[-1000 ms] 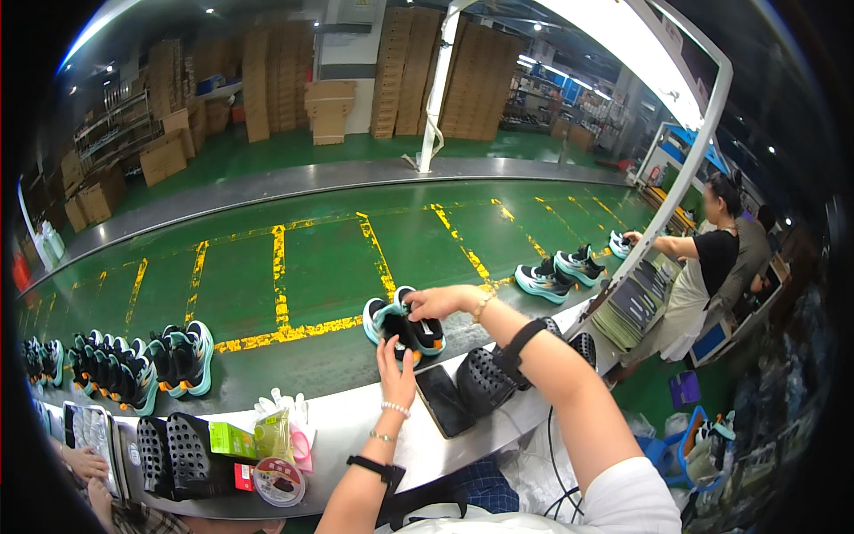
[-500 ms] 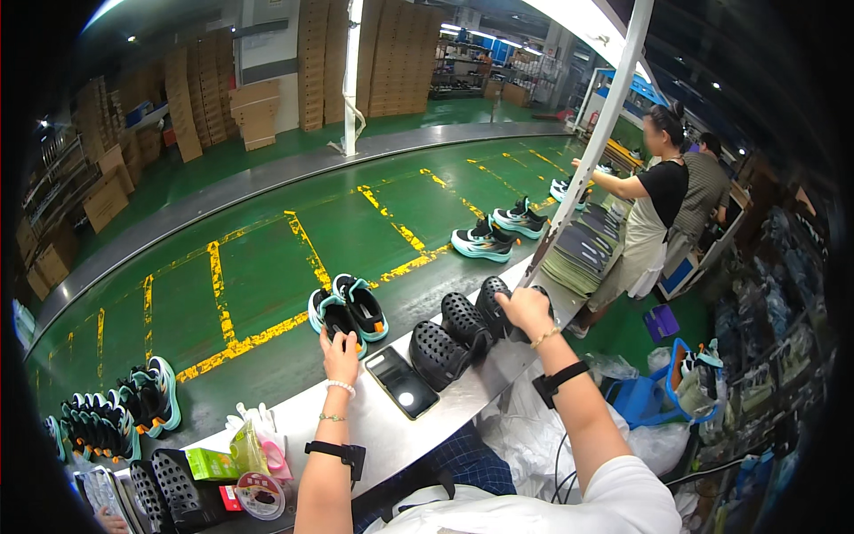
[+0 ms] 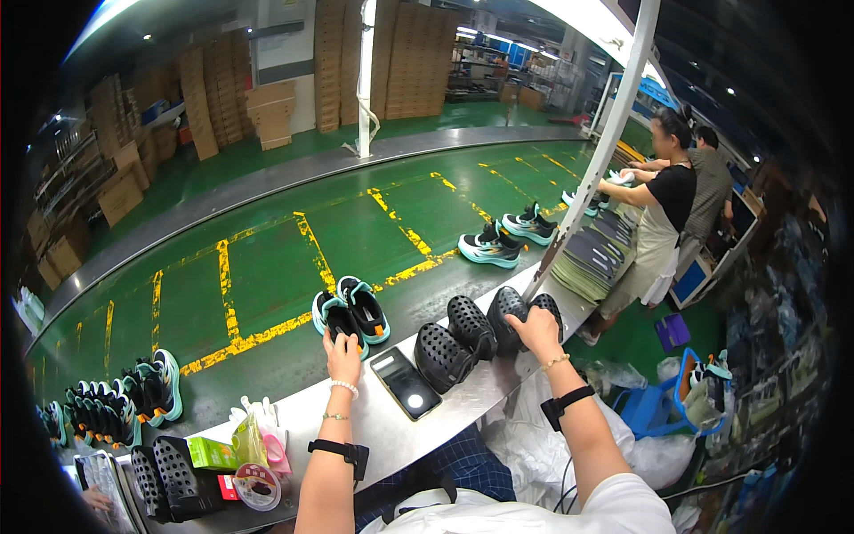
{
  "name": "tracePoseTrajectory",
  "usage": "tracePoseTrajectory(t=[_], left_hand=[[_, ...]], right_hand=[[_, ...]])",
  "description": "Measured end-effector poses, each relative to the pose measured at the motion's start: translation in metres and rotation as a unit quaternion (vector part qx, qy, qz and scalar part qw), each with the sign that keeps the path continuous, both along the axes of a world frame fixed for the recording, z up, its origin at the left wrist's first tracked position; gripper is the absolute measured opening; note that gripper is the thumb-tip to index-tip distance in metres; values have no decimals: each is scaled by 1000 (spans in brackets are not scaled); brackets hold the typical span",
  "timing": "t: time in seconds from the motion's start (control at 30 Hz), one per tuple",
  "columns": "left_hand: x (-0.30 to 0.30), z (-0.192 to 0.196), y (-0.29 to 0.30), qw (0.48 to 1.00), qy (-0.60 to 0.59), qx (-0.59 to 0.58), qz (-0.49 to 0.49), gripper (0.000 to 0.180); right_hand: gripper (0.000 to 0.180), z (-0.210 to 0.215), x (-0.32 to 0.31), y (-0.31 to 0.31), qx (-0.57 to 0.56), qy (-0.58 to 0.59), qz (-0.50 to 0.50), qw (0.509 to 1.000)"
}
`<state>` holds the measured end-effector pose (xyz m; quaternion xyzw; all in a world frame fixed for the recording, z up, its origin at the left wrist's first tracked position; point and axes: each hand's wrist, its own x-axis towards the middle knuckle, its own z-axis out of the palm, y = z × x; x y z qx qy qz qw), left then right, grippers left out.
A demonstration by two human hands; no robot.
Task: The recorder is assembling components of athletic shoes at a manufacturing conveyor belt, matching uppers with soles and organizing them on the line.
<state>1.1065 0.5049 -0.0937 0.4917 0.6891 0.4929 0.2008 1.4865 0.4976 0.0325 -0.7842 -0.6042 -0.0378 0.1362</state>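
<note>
Sneakers (image 3: 366, 313), black with turquoise soles, stand side by side at the near edge of the green belt (image 3: 267, 285), long axes running from far left to near right; which end is the toe I can't make out. The person's left hand (image 3: 342, 358) touches the left shoe's near end, its grip unclear from here. Their right hand (image 3: 537, 331) lies over black clogs (image 3: 505, 313) on the worktop (image 3: 382, 436), whether clenched I cannot tell
</note>
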Motion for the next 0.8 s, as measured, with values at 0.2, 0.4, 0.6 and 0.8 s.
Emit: tracePoseTrajectory(t=[0.2,0.4,0.6,0.8], left_hand=[[-4,-6,4,1000,-23,-3,-3,27],[-5,5,15,993,-116,4,-35,39],[-68,10,57,993,37,112,-16,55],[-69,34,73,997,6,-71,-41,49]], right_hand=[[64,45,-16,7,116,21,-83,990],[56,70,-98,8,55,246,174,952],[51,59,-229,36,-241,252,315,883],[48,-2,-273,94,-275,284,278,875]])
